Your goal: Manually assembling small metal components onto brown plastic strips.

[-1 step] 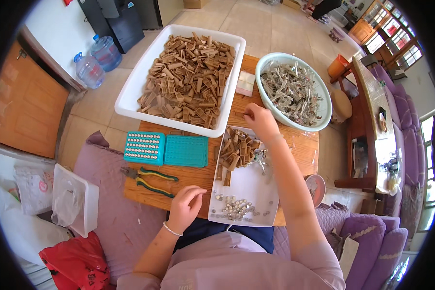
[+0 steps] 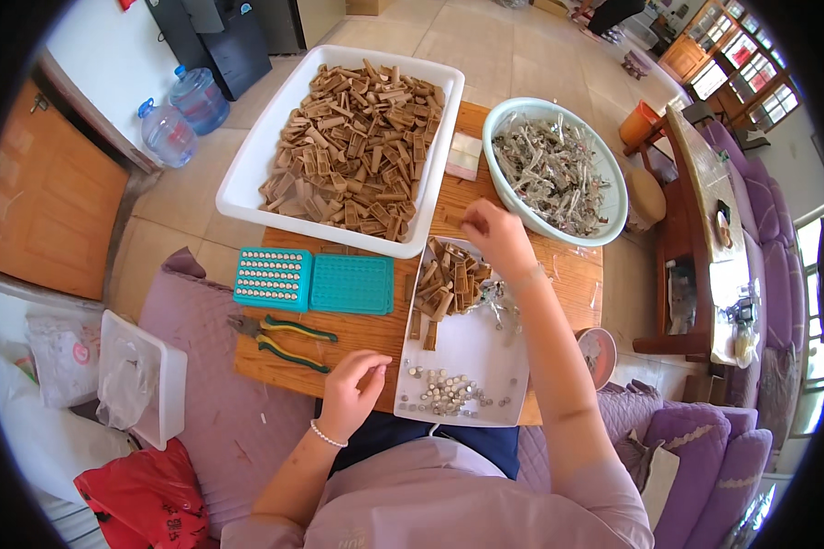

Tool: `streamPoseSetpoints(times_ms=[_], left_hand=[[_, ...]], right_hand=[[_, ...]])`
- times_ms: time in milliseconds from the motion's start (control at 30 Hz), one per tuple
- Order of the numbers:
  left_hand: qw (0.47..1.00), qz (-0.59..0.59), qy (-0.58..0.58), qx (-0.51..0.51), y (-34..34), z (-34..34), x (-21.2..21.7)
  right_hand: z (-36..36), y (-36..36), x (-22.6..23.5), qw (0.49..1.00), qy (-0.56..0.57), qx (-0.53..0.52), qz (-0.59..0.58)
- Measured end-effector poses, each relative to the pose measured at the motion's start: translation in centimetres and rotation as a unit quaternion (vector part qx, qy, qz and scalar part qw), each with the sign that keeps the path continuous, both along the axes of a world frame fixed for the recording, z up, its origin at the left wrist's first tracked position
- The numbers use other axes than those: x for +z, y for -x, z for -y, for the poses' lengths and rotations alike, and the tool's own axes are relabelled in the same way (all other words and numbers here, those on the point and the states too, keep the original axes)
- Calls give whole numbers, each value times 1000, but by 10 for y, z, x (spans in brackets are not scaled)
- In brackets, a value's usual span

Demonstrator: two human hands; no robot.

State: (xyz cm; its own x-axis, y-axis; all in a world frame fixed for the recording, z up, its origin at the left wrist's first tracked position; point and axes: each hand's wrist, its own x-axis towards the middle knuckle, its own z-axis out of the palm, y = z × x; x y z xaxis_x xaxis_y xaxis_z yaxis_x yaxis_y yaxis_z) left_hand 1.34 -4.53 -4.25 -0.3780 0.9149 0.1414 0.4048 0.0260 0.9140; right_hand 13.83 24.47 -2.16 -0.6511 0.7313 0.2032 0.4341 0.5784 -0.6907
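You have two white trays, a large one [image 2: 247, 188] and a small one [image 2: 471, 352], one round basin [image 2: 613, 197], and two teal grid boxes [image 2: 273, 277] [image 2: 352, 284]. One pair of pliers [image 2: 279, 337] lies on your tabletop [image 2: 371, 334]. Two water bottles [image 2: 167, 134] [image 2: 199, 98] stand on the floor.

Pale tiled floor [image 2: 531, 46] under bright daylight; two blue water bottles [image 2: 183, 114] stand by a white wall [image 2: 101, 55]; a wooden door [image 2: 37, 210] at left; purple sofa [image 2: 705, 448] (cushioned) at right, beside a dark wooden side table [image 2: 696, 192]; windows [image 2: 815, 320] beyond.
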Motion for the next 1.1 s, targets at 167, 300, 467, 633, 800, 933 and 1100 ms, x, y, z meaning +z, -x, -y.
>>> streamPoseSetpoints(times_ms=[167,300,467,633,800,933,1100], left_hand=[[817,533,104,-194,-17,-10,2],[814,433,184,-342,-44,-4,1],[782,483,236,-315,-53,10,-16],[822,452,240,-251,-41,20,-2],[770,559,200,-233,-28,29,1],[783,560,189,-192,-26,29,0],[776,588,166,-155,-26,29,-6]], right_hand=[[120,-62,41,948,122,293,16],[175,-91,38,946,212,244,-8],[167,-123,21,971,234,17,-54],[120,-136,-25,975,-114,-167,95],[110,-115,-49,939,-208,-125,246],[99,-117,-59,929,-237,-169,230],[96,-124,-17,948,123,-235,-178]])
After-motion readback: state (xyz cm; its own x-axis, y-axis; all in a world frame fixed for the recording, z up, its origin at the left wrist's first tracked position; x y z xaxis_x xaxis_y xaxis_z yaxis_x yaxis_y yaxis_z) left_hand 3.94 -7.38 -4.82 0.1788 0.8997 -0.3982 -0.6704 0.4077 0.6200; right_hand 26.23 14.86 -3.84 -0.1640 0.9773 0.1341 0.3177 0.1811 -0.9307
